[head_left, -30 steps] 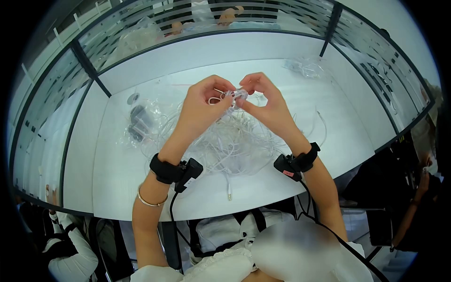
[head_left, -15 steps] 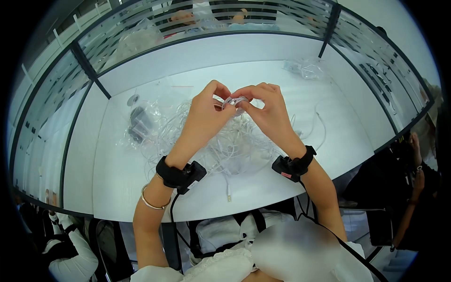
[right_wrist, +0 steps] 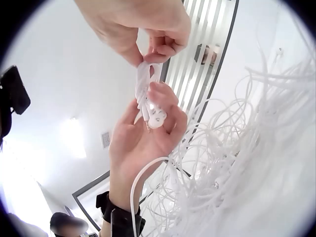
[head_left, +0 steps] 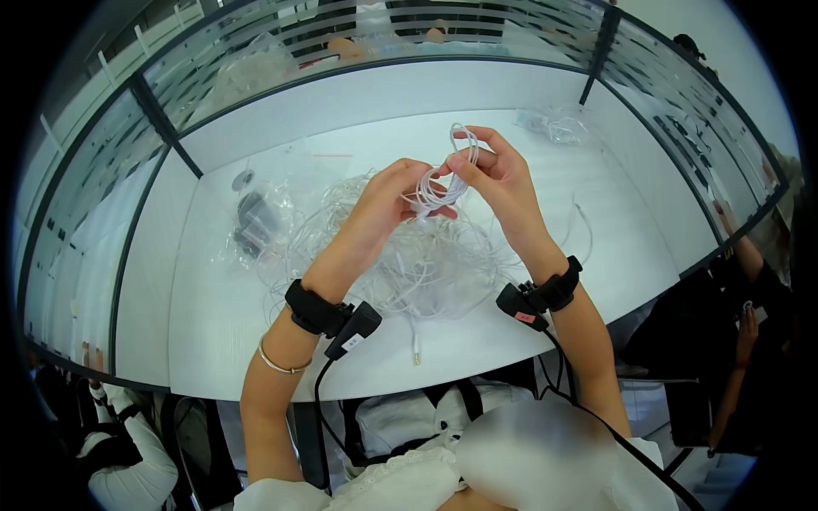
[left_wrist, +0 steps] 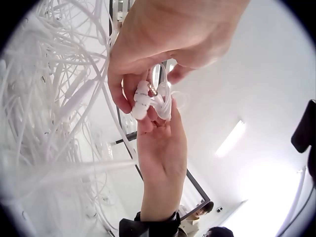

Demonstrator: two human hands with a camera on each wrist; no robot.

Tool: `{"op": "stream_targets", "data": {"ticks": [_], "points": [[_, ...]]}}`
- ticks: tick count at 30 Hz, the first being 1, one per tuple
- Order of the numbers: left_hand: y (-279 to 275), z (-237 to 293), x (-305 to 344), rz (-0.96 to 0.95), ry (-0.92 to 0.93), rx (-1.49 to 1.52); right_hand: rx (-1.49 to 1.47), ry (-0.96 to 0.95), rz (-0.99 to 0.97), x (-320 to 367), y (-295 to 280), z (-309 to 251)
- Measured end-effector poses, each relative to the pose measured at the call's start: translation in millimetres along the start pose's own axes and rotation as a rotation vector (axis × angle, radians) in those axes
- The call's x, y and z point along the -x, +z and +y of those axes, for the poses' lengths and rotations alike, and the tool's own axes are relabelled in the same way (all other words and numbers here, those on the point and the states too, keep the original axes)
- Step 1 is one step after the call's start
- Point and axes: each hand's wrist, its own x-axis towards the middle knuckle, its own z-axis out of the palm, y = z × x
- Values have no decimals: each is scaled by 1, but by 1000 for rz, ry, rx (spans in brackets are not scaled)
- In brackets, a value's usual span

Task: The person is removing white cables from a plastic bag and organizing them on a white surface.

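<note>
Both hands hold a coiled bundle of white wired earphones (head_left: 439,192) above the tangled pile of white cables (head_left: 426,272). The left hand (head_left: 388,198) holds the lower end of the coil, some of its fingers stretched out beneath. In the left wrist view, white earbuds (left_wrist: 141,102) and a gold-tipped plug (left_wrist: 152,90) show at that hand's fingers. The right hand (head_left: 503,183) pinches the upper loops between thumb and fingers. Seen from the right wrist, the coil (right_wrist: 147,81) stretches from the right hand's fingertips down to the left palm.
Left of the pile lies a clear plastic bag (head_left: 260,223) with dark items. Another clear bag (head_left: 554,126) sits at the back right. One cable end with a metal plug (head_left: 417,351) reaches toward the front edge. Low partition walls (head_left: 392,94) enclose the white table (head_left: 221,341).
The right hand has risen and drawn the coil's loops upward, so the coil looks longer. The left hand has turned, its fingers now spreading under the coil.
</note>
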Motion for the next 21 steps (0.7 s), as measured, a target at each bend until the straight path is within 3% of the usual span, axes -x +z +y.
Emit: {"op": "stream_targets", "data": {"ticks": [7, 11, 21], "points": [[-10, -11, -6, 160, 76, -188, -31, 17, 10, 1, -3, -4], [-13, -15, -11, 290, 214, -145, -39, -8, 14, -1, -4, -3], [-24, -14, -15, 374, 289, -365, -66, -60, 40, 2, 1, -12]]}}
